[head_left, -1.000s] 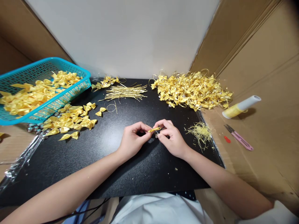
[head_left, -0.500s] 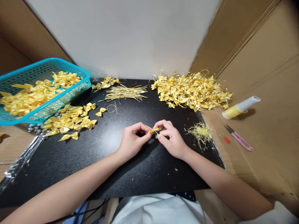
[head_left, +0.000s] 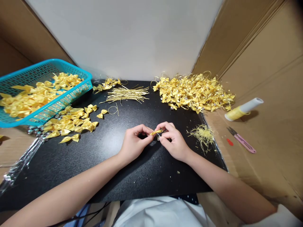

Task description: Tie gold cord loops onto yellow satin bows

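Note:
Over the middle of the black table [head_left: 94,164], my left hand [head_left: 135,141] pinches one end of a yellow ribbon bow [head_left: 155,132]. From the other side my right hand [head_left: 174,142] is closed on the same bow, thumb and fingers near its middle. A thin pale needle-like piece [head_left: 158,135] shows by the right fingertips; its exact kind is too small to tell. Just below the bow is a small silvery bell or bead [head_left: 158,138], partly hidden by the fingers.
A blue basket [head_left: 89,77] of bows stands left, with loose bows [head_left: 78,121] and silvery bells [head_left: 35,129] beside it. Gold cords [head_left: 127,94] lie behind my hands. Rightward are piled bows [head_left: 196,93], thread scraps [head_left: 203,135], pink-handled snips [head_left: 245,143] and a thread spool [head_left: 243,108].
Hardly anything differs. Both hands keep their hold on the bow in the same spot, and the view has shifted very slightly.

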Available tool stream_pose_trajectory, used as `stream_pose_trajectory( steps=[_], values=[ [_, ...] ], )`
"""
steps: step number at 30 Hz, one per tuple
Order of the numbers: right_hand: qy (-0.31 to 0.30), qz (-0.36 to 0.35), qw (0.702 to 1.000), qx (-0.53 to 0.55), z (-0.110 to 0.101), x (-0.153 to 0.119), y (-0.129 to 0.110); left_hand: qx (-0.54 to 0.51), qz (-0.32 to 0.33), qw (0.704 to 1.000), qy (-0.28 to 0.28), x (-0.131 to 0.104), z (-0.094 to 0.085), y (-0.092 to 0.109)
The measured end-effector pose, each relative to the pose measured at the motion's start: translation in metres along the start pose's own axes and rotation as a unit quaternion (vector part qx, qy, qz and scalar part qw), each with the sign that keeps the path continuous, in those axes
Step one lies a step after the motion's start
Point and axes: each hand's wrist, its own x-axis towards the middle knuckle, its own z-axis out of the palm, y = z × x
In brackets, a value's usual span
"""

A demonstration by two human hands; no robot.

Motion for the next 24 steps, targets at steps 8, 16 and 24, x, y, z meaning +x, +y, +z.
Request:
stream_pose_trajectory(
  steps=[8, 16, 24],
  values=[
    [0.001, 0.000, 1.000, -0.012, 0.0008, -0.0001, 0.0003, -0.003, -0.009, 1.000, 0.000, -0.0004, 0.0000, -0.0004],
    [0.015, -0.002, 1.000, -0.019, 0.0038, -0.0016, 0.0002, 0.012, 0.030, 0.999, -0.006, -0.0015, -0.0003, 0.0012],
    [0.009, -0.016, 0.999, -0.050, 0.0055, -0.0035, -0.0028, 0.044, 0.073, 0.996, -0.001, -0.0019, -0.0036, 0.0005]
  ],
)
